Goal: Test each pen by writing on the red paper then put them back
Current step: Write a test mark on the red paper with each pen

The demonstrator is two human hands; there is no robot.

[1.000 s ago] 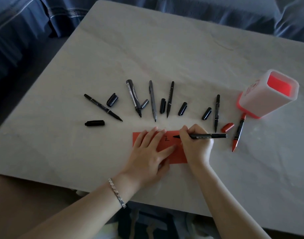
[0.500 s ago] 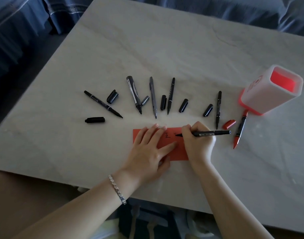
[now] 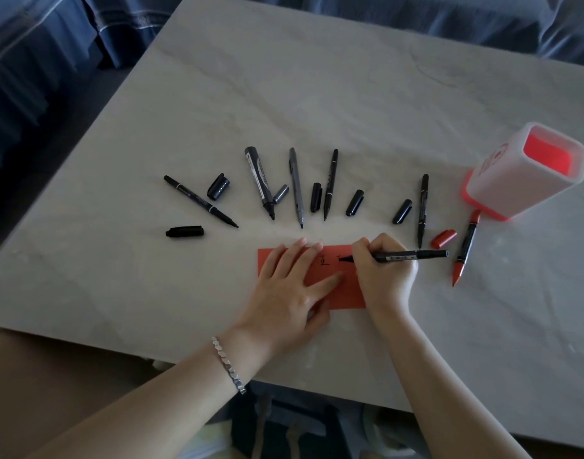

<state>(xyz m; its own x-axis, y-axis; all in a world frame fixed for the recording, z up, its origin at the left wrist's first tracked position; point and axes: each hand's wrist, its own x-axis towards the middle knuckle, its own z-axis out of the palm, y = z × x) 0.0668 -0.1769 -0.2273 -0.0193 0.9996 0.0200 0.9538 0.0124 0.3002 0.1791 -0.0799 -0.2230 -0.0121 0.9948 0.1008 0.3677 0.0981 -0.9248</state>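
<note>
A strip of red paper (image 3: 330,253) lies on the pale table (image 3: 284,111) near its front edge. My left hand (image 3: 285,293) presses flat on the paper. My right hand (image 3: 383,276) grips a black pen (image 3: 403,256) whose tip touches the paper beside a written black mark (image 3: 324,260). Several uncapped black pens, such as a thick marker (image 3: 259,182) and a thin pen (image 3: 423,210), lie in a row beyond the paper with loose black caps (image 3: 354,203) between them. A red pen (image 3: 466,248) and its red cap (image 3: 443,238) lie to the right.
A white pen holder (image 3: 502,180) with a red inside and red base stands at the right of the table. Blue bedding (image 3: 52,44) lies beyond the table's far and left edges. One black cap (image 3: 184,232) lies apart at the left.
The pen tip in my right hand has drawn a second mark to the right of the first one. My left hand has stayed flat on the paper.
</note>
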